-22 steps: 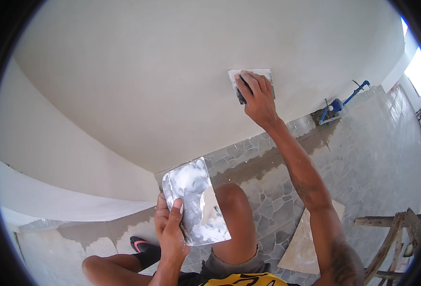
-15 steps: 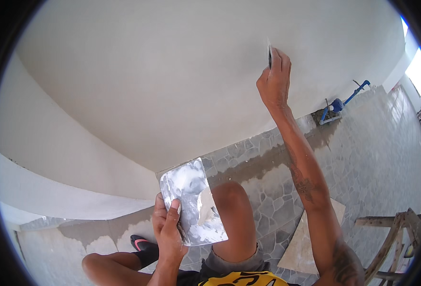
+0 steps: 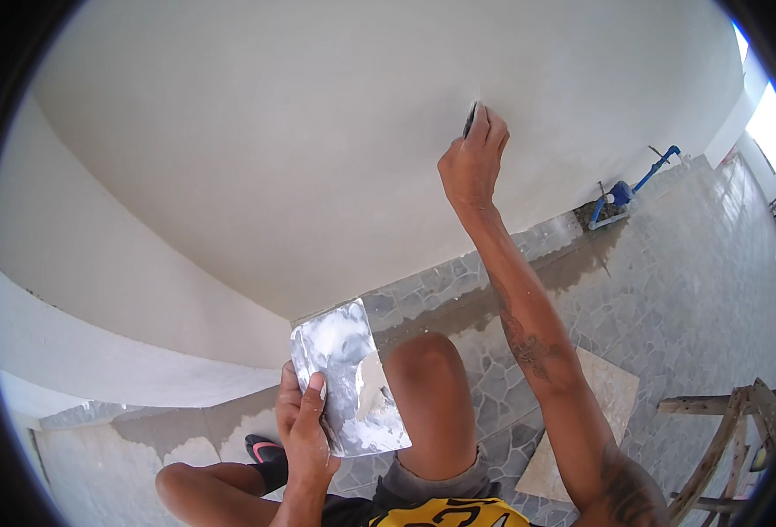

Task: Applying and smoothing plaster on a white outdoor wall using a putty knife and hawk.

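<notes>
My left hand (image 3: 305, 420) grips a flat metal plate (image 3: 340, 386) by its left edge, thumb on top and fingers curled beneath. White putty (image 3: 375, 395) is smeared over the plate, thickest along its right and lower part. Out in front, my right hand (image 3: 476, 158) is closed on a dark-handled putty knife (image 3: 470, 119), most of it hidden by the fingers. Its edge meets the pale wall (image 3: 318, 158), where a small white streak shows just above the fingertips.
A blue pipe with a meter (image 3: 621, 193) stands at the wall's foot on the right. Stone-patterned tiles (image 3: 511, 378) cover the floor, with a loose beige board (image 3: 603, 386) beneath my right arm. A wooden trestle (image 3: 739, 413) stands at the far right. Low curved wall (image 3: 142, 342) at left.
My right hand has moved left and slightly down along the wall with the putty knife, its wrist turned a little. The plate in my left hand has shifted slightly left and down.
</notes>
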A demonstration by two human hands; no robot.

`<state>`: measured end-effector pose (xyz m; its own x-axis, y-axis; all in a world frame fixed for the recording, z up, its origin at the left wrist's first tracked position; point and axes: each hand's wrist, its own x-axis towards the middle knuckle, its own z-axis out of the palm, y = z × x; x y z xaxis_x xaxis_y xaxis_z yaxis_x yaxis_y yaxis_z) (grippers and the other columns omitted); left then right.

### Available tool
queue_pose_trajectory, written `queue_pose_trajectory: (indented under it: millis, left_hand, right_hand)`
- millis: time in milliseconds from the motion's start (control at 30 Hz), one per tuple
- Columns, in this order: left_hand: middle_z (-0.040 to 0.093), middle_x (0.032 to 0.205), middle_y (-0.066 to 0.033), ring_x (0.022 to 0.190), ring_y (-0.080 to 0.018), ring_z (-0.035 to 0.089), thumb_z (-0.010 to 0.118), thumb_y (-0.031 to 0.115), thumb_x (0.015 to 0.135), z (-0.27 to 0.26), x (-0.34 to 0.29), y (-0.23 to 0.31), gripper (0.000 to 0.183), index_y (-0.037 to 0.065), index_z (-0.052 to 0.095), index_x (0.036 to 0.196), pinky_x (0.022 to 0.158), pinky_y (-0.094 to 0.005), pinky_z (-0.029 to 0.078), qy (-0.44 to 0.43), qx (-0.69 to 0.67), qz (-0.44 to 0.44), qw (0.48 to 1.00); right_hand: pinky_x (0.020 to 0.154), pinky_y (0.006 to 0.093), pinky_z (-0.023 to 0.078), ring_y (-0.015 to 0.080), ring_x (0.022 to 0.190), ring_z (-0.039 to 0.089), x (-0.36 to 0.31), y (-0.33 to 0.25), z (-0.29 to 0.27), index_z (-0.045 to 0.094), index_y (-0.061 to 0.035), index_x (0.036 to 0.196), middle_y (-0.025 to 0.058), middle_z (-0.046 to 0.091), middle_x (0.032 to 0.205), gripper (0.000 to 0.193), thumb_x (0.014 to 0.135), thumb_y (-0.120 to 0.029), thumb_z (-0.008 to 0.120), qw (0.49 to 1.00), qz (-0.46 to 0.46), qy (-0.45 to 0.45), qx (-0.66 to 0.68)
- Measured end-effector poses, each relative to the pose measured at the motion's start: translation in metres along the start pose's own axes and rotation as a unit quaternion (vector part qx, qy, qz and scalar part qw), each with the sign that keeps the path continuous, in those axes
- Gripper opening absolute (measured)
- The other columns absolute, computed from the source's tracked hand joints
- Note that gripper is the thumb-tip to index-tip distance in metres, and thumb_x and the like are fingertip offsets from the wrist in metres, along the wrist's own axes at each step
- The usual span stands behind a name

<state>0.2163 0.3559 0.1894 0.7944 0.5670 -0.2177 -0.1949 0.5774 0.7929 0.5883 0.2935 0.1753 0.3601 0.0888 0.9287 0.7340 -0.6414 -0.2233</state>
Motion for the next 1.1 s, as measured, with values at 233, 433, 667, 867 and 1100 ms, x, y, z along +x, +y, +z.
queue_pose_trajectory:
  millis: [233, 433, 667, 867, 1100]
  left_hand:
    - [0.061, 0.12, -0.0124, 0.104, -0.017, 0.062, 0.052, 0.007, 0.097, 0.001, 0.0, 0.001, 0.037, -0.002, 0.044, 0.132, 0.09, -0.0305, 0.051, 0.012, 0.012, 0.013, 1.0]
    - [0.061, 0.121, -0.0127, 0.105, -0.0174, 0.063, 0.052, 0.009, 0.096, -0.003, -0.003, 0.005, 0.041, -0.003, 0.043, 0.135, 0.088, -0.0304, 0.052, 0.015, 0.02, 0.017, 1.0]
    - [0.062, 0.118, -0.0118, 0.101, -0.0166, 0.064, 0.052, 0.009, 0.096, -0.016, -0.005, 0.004, 0.039, -0.002, 0.045, 0.133, 0.086, -0.0297, 0.053, 0.022, 0.017, 0.012, 1.0]
    - [0.062, 0.117, -0.0116, 0.099, -0.0161, 0.064, 0.053, 0.011, 0.096, -0.005, -0.001, 0.003, 0.04, -0.002, 0.045, 0.133, 0.085, -0.0291, 0.053, 0.031, 0.026, 0.022, 0.999]
    - [0.063, 0.114, -0.0114, 0.099, -0.0148, 0.063, 0.054, 0.01, 0.097, -0.003, -0.001, 0.004, 0.033, -0.002, 0.046, 0.126, 0.087, -0.03, 0.051, 0.045, 0.029, 0.022, 0.998]
  right_hand:
    - [0.092, 0.0469, 0.045, 0.0395, 0.112, 0.045, -0.025, -0.039, 0.032, 0.041, 0.0181, 0.128, 0.0265, 0.041, 0.128, 0.055, 0.076, 0.014, 0.056, 0.997, -0.018, 0.007, -0.075]
    - [0.092, 0.0443, 0.046, 0.0386, 0.113, 0.045, -0.006, 0.0, -0.028, 0.044, 0.0099, 0.131, 0.0214, 0.041, 0.127, 0.05, 0.082, 0.011, 0.05, 0.997, 0.036, -0.016, 0.065]
    - [0.089, 0.0431, 0.047, 0.0395, 0.11, 0.046, 0.004, -0.036, 0.003, 0.043, 0.0122, 0.129, 0.0213, 0.041, 0.127, 0.05, 0.081, 0.009, 0.052, 0.993, 0.096, -0.051, 0.05]
    - [0.095, 0.0435, 0.045, 0.0327, 0.112, 0.052, -0.005, 0.009, -0.031, 0.052, 0.0012, 0.128, 0.0117, 0.051, 0.124, 0.051, 0.079, 0.013, 0.055, 0.981, -0.12, -0.121, 0.096]
    - [0.097, 0.043, 0.043, 0.0293, 0.114, 0.053, 0.06, 0.063, -0.037, 0.055, -0.0044, 0.13, 0.0092, 0.053, 0.127, 0.055, 0.078, 0.012, 0.055, 0.978, -0.201, -0.063, 0.002]
